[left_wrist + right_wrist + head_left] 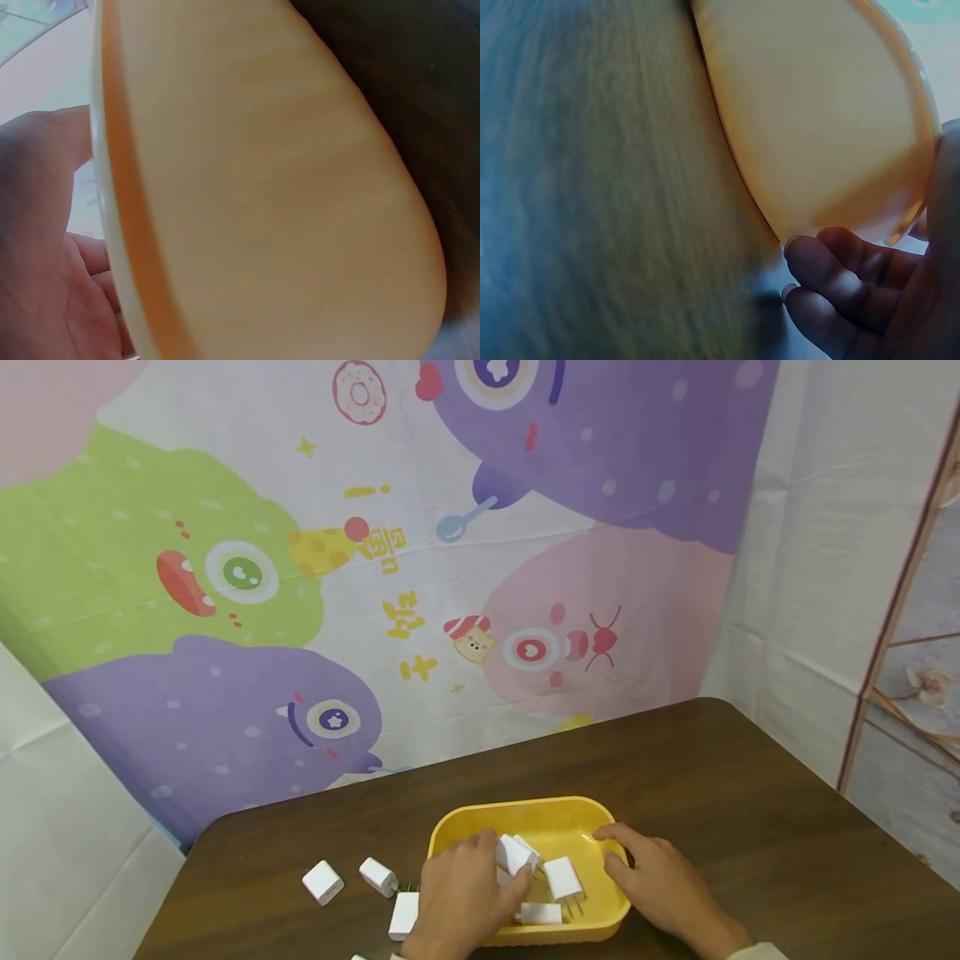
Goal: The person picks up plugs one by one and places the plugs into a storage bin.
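Note:
My left hand (461, 893) reaches over the left side of the yellow basket (551, 935), its thumb and fingers spread beside a white charger (512, 853) inside. Whether a fingertip touches that charger is hard to see. In the left wrist view, the basket wall (262, 180) partly covers the hand (52, 240). At the basket's right end my right hand (663, 881) grips the rim, thumb and index finger over the inner side. Curled fingers (840, 277) lie by the outer wall (817, 112) in the right wrist view. Another charger (562, 878) lies in the basket, prongs toward me.
Left of the basket, white chargers lie on the dark wooden table (675, 760): one farthest left (323, 882), one with prongs toward the basket (378, 877), one beside my left wrist (404, 916). A cartoon-printed cloth (420, 568) hangs behind the table.

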The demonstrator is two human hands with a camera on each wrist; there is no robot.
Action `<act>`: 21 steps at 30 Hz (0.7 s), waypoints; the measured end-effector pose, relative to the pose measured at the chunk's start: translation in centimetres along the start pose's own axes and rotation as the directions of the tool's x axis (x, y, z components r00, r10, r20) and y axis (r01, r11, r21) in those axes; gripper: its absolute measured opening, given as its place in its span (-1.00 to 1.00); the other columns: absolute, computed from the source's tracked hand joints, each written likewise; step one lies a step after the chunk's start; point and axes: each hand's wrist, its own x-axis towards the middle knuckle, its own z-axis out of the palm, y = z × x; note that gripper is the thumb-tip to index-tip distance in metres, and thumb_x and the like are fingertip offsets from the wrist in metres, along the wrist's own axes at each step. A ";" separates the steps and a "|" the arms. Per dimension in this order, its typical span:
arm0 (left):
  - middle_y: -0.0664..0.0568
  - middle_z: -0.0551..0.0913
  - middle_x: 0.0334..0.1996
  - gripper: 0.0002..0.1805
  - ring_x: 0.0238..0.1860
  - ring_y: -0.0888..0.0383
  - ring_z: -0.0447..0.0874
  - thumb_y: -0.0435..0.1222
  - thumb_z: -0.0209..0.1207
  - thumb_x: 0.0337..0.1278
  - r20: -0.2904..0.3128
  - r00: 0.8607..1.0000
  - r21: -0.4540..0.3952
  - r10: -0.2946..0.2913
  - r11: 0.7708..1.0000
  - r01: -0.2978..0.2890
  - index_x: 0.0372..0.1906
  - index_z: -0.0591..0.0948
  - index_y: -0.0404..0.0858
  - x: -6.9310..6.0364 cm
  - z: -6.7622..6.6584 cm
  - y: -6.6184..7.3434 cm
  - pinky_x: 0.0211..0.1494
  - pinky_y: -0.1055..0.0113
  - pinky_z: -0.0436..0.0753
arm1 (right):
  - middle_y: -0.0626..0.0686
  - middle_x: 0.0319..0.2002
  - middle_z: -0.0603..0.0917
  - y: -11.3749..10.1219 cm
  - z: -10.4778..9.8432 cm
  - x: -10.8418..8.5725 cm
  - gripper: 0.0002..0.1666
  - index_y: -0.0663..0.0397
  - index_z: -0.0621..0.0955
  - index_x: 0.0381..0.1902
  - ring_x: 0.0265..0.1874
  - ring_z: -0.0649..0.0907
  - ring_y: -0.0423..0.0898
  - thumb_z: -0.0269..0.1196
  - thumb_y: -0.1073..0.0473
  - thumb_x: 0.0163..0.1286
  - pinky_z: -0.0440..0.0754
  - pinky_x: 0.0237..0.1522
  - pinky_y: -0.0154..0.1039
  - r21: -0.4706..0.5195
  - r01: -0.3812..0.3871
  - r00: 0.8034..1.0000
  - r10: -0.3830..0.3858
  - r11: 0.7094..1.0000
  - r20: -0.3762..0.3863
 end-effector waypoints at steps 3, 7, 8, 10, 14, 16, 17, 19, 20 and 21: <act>0.17 0.43 -0.65 -0.49 -0.66 0.19 0.42 0.23 0.28 0.00 0.005 1.000 0.009 0.001 1.000 -0.001 -0.52 0.47 -0.11 0.0 0.2 0.0 -0.65 0.28 0.32 | -0.17 -0.70 0.32 0.0 0.0 0.0 -0.71 -0.25 0.65 0.08 -0.72 0.30 -0.24 0.22 0.10 0.43 0.33 -0.59 -0.28 0.005 0.010 1.000 -0.010 1.000 -0.001; 0.16 0.43 -0.65 -0.49 -0.66 0.16 0.45 0.23 0.29 0.00 0.002 1.000 0.006 0.006 1.000 -0.006 -0.53 0.46 -0.11 0.0 0.3 0.0 -0.64 0.27 0.33 | -0.17 -0.70 0.32 0.1 0.0 0.0 -0.71 -0.26 0.65 0.08 -0.72 0.29 -0.24 0.22 0.10 0.43 0.32 -0.60 -0.28 0.006 0.019 1.000 -0.019 1.000 -0.006; 0.16 0.44 -0.65 -0.49 -0.66 0.16 0.46 0.22 0.29 0.00 0.000 1.000 0.004 0.008 1.000 -0.008 -0.53 0.46 -0.10 0.0 0.4 0.1 -0.64 0.27 0.33 | -0.18 -0.71 0.32 0.1 0.0 0.0 -0.71 -0.27 0.65 0.08 -0.72 0.29 -0.25 0.22 0.10 0.43 0.32 -0.60 -0.28 0.004 0.018 1.000 -0.018 1.000 -0.005; 0.15 0.44 -0.65 -0.50 -0.65 0.14 0.47 0.22 0.30 0.00 0.000 1.000 0.001 0.015 1.000 -0.015 -0.52 0.47 -0.11 0.0 0.5 0.2 -0.64 0.26 0.34 | -0.18 -0.71 0.31 0.1 0.0 0.0 -0.71 -0.26 0.65 0.08 -0.73 0.28 -0.26 0.22 0.10 0.43 0.31 -0.62 -0.29 0.010 0.024 1.000 -0.024 1.000 -0.007; 0.15 0.46 -0.65 -0.49 -0.64 0.13 0.50 0.24 0.28 0.00 0.022 1.000 0.006 0.019 1.000 -0.020 -0.52 0.49 -0.11 0.0 0.7 0.4 -0.65 0.25 0.33 | -0.19 -0.71 0.31 0.1 0.0 0.0 -0.72 -0.25 0.65 0.07 -0.73 0.28 -0.26 0.23 0.11 0.43 0.32 -0.62 -0.29 0.022 0.033 0.999 -0.032 0.999 -0.012; 0.16 0.46 -0.65 -0.48 -0.64 0.14 0.50 0.25 0.27 0.00 0.038 0.999 0.012 0.014 1.000 -0.015 -0.51 0.50 -0.11 0.0 0.8 0.6 -0.65 0.24 0.32 | -0.18 -0.70 0.31 0.2 0.0 -0.1 -0.72 -0.26 0.65 0.07 -0.73 0.28 -0.26 0.24 0.11 0.43 0.32 -0.61 -0.29 0.025 0.035 0.999 -0.034 0.999 -0.012; 0.16 0.46 -0.65 -0.48 -0.63 0.14 0.50 0.25 0.27 0.00 0.043 0.999 0.017 0.011 1.000 -0.012 -0.51 0.50 -0.11 0.0 0.8 0.6 -0.65 0.24 0.31 | -0.18 -0.70 0.31 0.2 -0.1 -0.1 -0.72 -0.26 0.65 0.07 -0.73 0.28 -0.26 0.24 0.11 0.43 0.32 -0.61 -0.29 0.024 0.035 0.999 -0.034 0.999 -0.010; 0.16 0.45 -0.65 -0.48 -0.64 0.14 0.50 0.26 0.27 -0.01 0.042 0.999 0.027 0.011 1.000 -0.012 -0.51 0.50 -0.10 -0.1 0.9 0.7 -0.65 0.24 0.31 | -0.18 -0.70 0.31 0.1 -0.1 -0.1 -0.72 -0.26 0.65 0.07 -0.72 0.29 -0.25 0.23 0.10 0.43 0.33 -0.61 -0.28 0.022 0.034 0.999 -0.034 0.999 -0.007; 0.16 0.45 -0.66 -0.48 -0.64 0.14 0.50 0.26 0.27 -0.01 0.038 0.999 0.032 0.014 0.999 -0.015 -0.51 0.50 -0.10 -0.1 0.9 0.8 -0.65 0.24 0.30 | -0.18 -0.70 0.31 0.1 -0.1 -0.1 -0.72 -0.27 0.65 0.07 -0.72 0.29 -0.25 0.23 0.10 0.43 0.33 -0.61 -0.28 0.020 0.036 0.999 -0.036 0.999 -0.006; 0.16 0.45 -0.66 -0.49 -0.65 0.14 0.50 0.26 0.27 -0.01 0.031 0.999 0.036 0.019 0.999 -0.020 -0.52 0.49 -0.10 -0.1 0.9 0.8 -0.66 0.24 0.29 | -0.18 -0.70 0.31 0.1 -0.1 -0.1 -0.72 -0.27 0.65 0.07 -0.72 0.29 -0.25 0.23 0.10 0.43 0.33 -0.61 -0.28 0.017 0.038 0.999 -0.038 0.999 -0.008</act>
